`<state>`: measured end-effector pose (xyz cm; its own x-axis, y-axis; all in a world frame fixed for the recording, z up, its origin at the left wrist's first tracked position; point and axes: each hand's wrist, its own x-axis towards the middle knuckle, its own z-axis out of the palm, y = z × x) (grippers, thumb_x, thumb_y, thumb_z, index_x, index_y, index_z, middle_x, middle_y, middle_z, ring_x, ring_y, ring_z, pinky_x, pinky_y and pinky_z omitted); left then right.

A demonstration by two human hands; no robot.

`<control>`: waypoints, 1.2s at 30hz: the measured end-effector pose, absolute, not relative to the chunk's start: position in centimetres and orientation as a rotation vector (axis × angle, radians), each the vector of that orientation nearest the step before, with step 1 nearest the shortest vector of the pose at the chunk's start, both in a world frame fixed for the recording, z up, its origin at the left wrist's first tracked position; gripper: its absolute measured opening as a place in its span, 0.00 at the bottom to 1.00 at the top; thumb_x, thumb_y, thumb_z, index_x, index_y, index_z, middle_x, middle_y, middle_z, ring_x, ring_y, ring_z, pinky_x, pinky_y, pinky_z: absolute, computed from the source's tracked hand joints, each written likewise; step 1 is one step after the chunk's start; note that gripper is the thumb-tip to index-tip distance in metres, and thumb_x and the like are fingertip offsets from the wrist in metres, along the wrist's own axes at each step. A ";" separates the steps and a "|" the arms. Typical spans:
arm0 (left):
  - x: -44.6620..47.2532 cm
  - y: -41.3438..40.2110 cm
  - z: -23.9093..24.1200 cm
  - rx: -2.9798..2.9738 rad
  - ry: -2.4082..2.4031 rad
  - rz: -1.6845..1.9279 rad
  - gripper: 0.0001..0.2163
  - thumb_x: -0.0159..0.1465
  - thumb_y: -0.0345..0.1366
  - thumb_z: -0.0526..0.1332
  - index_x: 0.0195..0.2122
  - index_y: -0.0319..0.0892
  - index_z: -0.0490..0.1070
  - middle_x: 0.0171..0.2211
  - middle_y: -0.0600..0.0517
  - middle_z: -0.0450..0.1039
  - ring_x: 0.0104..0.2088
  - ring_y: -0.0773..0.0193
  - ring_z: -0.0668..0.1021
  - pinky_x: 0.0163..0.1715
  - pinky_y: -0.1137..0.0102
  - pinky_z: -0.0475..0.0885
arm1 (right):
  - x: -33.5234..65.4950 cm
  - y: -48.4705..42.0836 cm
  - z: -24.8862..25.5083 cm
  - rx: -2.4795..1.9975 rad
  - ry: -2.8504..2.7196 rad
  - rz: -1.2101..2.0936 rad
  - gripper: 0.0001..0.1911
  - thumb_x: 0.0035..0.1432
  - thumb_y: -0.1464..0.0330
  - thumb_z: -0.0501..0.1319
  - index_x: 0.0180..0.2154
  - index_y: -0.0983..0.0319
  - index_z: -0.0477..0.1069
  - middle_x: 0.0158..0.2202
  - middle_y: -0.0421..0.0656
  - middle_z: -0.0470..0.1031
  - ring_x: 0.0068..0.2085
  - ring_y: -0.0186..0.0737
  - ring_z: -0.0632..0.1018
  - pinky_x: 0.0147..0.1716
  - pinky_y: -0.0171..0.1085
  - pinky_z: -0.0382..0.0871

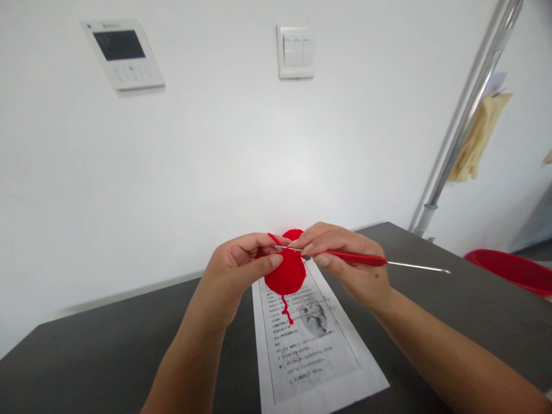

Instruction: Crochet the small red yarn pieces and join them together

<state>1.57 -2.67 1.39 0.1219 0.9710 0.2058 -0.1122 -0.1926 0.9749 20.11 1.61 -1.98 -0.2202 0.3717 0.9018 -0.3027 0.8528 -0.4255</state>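
Observation:
My left hand [241, 261] pinches the upper edge of a round red crochet piece [285, 277], and red yarn runs over its index finger. A short yarn tail [285, 310] dangles from the bottom of the piece. In my right hand [349, 256] is a double-ended crochet hook [356, 257] with a red handle. One metal tip meets the top edge of the crochet piece, while the other sticks out to the right. Behind my fingers shows another rounded red shape [293, 234], partly hidden, perhaps the yarn ball.
A printed sheet [319, 368] with text and a picture lies under my hands on the dark table [107, 351]. The white wall [215, 144] stands right behind the table. A metal pole [468, 123] and a red basin [513, 271] are at the right.

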 end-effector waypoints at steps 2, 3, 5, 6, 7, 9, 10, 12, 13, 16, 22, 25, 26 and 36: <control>1.6 -2.7 1.4 1.333 0.933 1.295 0.06 0.51 0.33 0.73 0.31 0.42 0.83 0.26 0.51 0.78 0.27 0.66 0.73 0.30 0.72 0.66 | 20.1 1.6 -2.1 -0.042 -1.686 0.616 0.07 0.64 0.69 0.64 0.41 0.56 0.81 0.39 0.45 0.83 0.42 0.40 0.82 0.42 0.41 0.78; 1.6 -2.7 1.5 1.332 0.936 1.295 0.06 0.51 0.33 0.73 0.31 0.42 0.83 0.25 0.51 0.78 0.27 0.66 0.73 0.30 0.72 0.66 | 20.2 1.7 -2.1 -0.039 -1.689 0.615 0.07 0.64 0.70 0.64 0.42 0.56 0.81 0.40 0.44 0.83 0.42 0.40 0.82 0.43 0.41 0.78; 1.6 -2.8 1.5 1.336 0.941 1.296 0.06 0.51 0.33 0.73 0.30 0.41 0.83 0.25 0.51 0.78 0.27 0.66 0.73 0.30 0.72 0.66 | 20.2 1.7 -2.2 -0.037 -1.695 0.613 0.08 0.63 0.71 0.64 0.43 0.56 0.81 0.40 0.44 0.83 0.43 0.40 0.82 0.43 0.40 0.78; 1.6 -2.8 1.5 1.337 0.944 1.297 0.06 0.51 0.33 0.73 0.30 0.41 0.83 0.25 0.51 0.77 0.27 0.66 0.73 0.30 0.72 0.66 | 20.2 1.7 -2.2 -0.037 -1.697 0.614 0.08 0.63 0.71 0.64 0.43 0.56 0.81 0.40 0.44 0.83 0.43 0.39 0.82 0.43 0.40 0.78; 1.6 -2.8 1.5 1.337 0.946 1.299 0.06 0.51 0.33 0.73 0.30 0.41 0.83 0.25 0.51 0.78 0.27 0.66 0.73 0.30 0.72 0.66 | 20.2 1.7 -2.2 -0.036 -1.697 0.617 0.08 0.63 0.71 0.64 0.43 0.56 0.81 0.40 0.44 0.83 0.43 0.39 0.82 0.43 0.40 0.78; 1.5 -2.8 1.5 1.339 0.944 1.303 0.06 0.51 0.33 0.73 0.31 0.41 0.83 0.25 0.52 0.78 0.27 0.67 0.73 0.30 0.72 0.67 | 20.2 1.7 -2.1 -0.032 -1.691 0.622 0.08 0.64 0.71 0.64 0.43 0.56 0.81 0.40 0.44 0.83 0.42 0.39 0.82 0.43 0.39 0.78; 1.5 -2.8 1.5 1.339 0.941 1.302 0.06 0.51 0.34 0.73 0.31 0.41 0.83 0.25 0.52 0.78 0.27 0.67 0.74 0.30 0.72 0.67 | 20.2 1.6 -2.1 -0.032 -1.688 0.627 0.08 0.64 0.71 0.64 0.42 0.57 0.81 0.40 0.44 0.83 0.42 0.39 0.82 0.43 0.39 0.78; 1.5 -2.8 1.4 1.339 0.936 1.293 0.06 0.52 0.34 0.73 0.31 0.41 0.82 0.26 0.51 0.79 0.27 0.67 0.75 0.30 0.73 0.68 | 20.1 1.6 -2.0 -0.036 -1.682 0.646 0.07 0.64 0.70 0.65 0.42 0.57 0.81 0.40 0.44 0.83 0.42 0.40 0.82 0.42 0.39 0.78; 1.5 -2.8 1.4 1.335 0.931 1.289 0.05 0.52 0.34 0.73 0.30 0.40 0.82 0.26 0.51 0.79 0.28 0.67 0.75 0.31 0.73 0.68 | 20.1 1.6 -2.0 -0.037 -1.679 0.662 0.07 0.63 0.70 0.65 0.41 0.57 0.81 0.40 0.44 0.83 0.41 0.40 0.82 0.41 0.39 0.78; 1.5 -2.7 1.3 1.306 0.911 1.287 0.04 0.51 0.32 0.73 0.27 0.40 0.81 0.26 0.53 0.80 0.27 0.69 0.75 0.30 0.76 0.69 | 20.1 1.5 -1.9 -0.045 -1.671 0.731 0.06 0.63 0.69 0.65 0.40 0.57 0.81 0.39 0.44 0.83 0.41 0.40 0.82 0.41 0.39 0.79; 1.7 -2.6 1.2 1.286 0.887 1.308 0.03 0.51 0.30 0.73 0.25 0.40 0.79 0.24 0.55 0.79 0.25 0.72 0.75 0.28 0.78 0.68 | 20.2 1.4 -1.9 -0.076 -1.647 0.854 0.05 0.63 0.67 0.66 0.39 0.56 0.82 0.39 0.44 0.83 0.41 0.40 0.83 0.41 0.39 0.79; 1.7 -2.6 1.2 1.286 0.901 1.326 0.04 0.51 0.30 0.73 0.25 0.40 0.79 0.23 0.55 0.78 0.25 0.72 0.75 0.28 0.78 0.68 | 20.2 1.3 -1.8 -0.078 -1.645 0.875 0.05 0.63 0.67 0.66 0.39 0.56 0.82 0.39 0.43 0.84 0.41 0.41 0.83 0.41 0.40 0.79; 1.7 -2.6 1.3 1.287 0.903 1.333 0.04 0.51 0.30 0.73 0.24 0.39 0.79 0.23 0.55 0.78 0.25 0.72 0.75 0.28 0.79 0.68 | 20.3 1.3 -1.8 -0.077 -1.643 0.882 0.05 0.63 0.67 0.66 0.39 0.56 0.82 0.39 0.43 0.84 0.41 0.41 0.83 0.42 0.40 0.79; 1.6 -2.7 1.2 1.264 0.901 1.350 0.04 0.49 0.29 0.73 0.24 0.39 0.79 0.22 0.55 0.78 0.24 0.73 0.74 0.26 0.79 0.68 | 20.3 1.3 -1.9 -0.075 -1.632 0.925 0.05 0.63 0.67 0.66 0.40 0.55 0.82 0.40 0.43 0.84 0.43 0.40 0.83 0.43 0.40 0.79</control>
<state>1.63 -2.66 1.18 0.0865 0.9750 0.2047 -0.1854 -0.1861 0.9649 20.32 1.30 -1.86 -0.2999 0.5151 0.8029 -0.4243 0.6818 -0.5959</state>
